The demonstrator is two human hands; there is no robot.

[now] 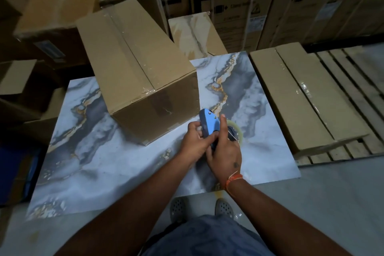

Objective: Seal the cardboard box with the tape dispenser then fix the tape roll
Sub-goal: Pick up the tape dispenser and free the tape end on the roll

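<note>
A brown cardboard box [135,68] stands on a marble-patterned table [93,168], its top flaps closed with clear tape along the seam. Just right of its near corner I hold a blue tape dispenser [207,123] over the table. My left hand [194,143] grips the dispenser's lower part from the left. My right hand [225,151] wraps it from the right, forefinger raised along its side. The clear tape roll [235,131] shows partly behind my right hand.
Flat long cartons [301,97] lie on a wooden pallet [357,64] to the right. Stacked cartons [54,10] crowd the back and left. Large washing machine boxes [259,2] stand behind. My feet [201,207] show below the table's near edge.
</note>
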